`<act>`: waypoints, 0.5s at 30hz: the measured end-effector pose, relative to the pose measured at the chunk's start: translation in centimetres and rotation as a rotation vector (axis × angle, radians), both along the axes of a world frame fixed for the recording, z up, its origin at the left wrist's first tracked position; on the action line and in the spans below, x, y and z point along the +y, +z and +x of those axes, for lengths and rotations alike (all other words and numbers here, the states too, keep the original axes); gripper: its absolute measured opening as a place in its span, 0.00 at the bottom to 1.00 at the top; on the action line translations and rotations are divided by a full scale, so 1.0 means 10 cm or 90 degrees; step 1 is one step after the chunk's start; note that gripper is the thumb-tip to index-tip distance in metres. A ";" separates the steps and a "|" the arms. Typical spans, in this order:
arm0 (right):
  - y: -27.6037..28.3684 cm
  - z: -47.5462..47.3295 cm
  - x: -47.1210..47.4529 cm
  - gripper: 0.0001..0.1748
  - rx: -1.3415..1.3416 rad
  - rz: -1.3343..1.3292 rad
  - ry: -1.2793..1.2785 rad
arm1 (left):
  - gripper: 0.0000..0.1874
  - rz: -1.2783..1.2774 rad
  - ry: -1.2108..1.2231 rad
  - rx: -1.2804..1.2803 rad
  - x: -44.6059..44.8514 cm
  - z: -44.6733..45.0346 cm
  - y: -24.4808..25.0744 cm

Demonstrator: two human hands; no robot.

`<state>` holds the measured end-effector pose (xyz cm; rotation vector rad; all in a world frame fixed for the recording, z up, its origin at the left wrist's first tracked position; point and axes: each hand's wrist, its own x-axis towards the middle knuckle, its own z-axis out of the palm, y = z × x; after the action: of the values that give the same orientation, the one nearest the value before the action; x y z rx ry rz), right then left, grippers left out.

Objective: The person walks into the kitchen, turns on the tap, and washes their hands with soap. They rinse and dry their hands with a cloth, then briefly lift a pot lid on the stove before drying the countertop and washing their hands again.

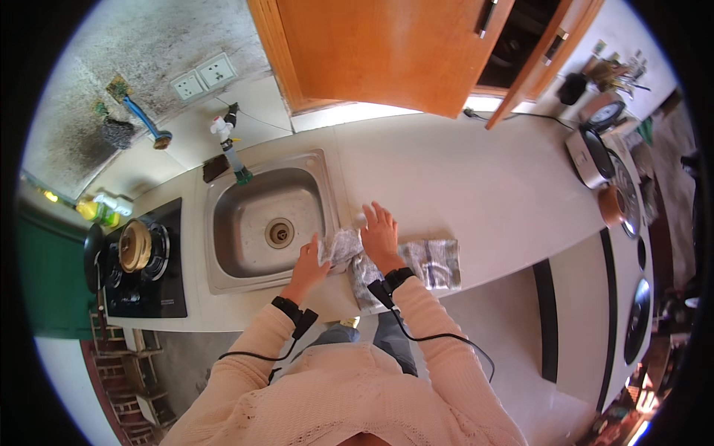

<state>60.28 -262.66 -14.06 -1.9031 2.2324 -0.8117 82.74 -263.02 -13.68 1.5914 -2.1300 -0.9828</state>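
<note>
A crumpled grey cloth (343,245) lies at the right rim of the steel sink (329,192), between my two hands. My left hand (308,268) is over the sink's front right corner, its fingers at the cloth's left side; whether they grip it is unclear. Just right of the cloth, my right hand (380,231) is over the counter with its fingers apart and nothing visibly held. Beneath and beyond that wrist spreads a checked cloth (434,261), flat near the counter's front edge. Whether the two cloth parts are joined is hidden.
A tap (231,150) stands behind the sink. Left of it is a gas hob (174,267) carrying a round wooden-looking item (134,245). Overhead, an orange cabinet door (379,50) hangs ajar. A rice cooker (588,156) and a brown pot (612,206) stand far right. Cables trail from both wristbands.
</note>
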 end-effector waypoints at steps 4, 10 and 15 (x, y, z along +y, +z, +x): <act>-0.32 0.12 0.02 0.34 -0.038 0.192 0.172 | 0.32 -0.207 -0.145 -0.094 0.06 -0.07 0.01; -0.54 -0.10 -0.18 0.35 0.064 0.050 0.302 | 0.26 -0.115 -0.103 -0.186 0.31 -0.42 -0.07; -0.59 -0.08 -0.93 0.31 0.094 0.116 0.355 | 0.24 -0.182 -0.037 -0.254 0.10 -0.87 -0.15</act>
<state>59.51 -271.99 -20.01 -2.3703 1.6196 -0.3786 74.03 -262.00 -15.18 1.6929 -2.4509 -0.3657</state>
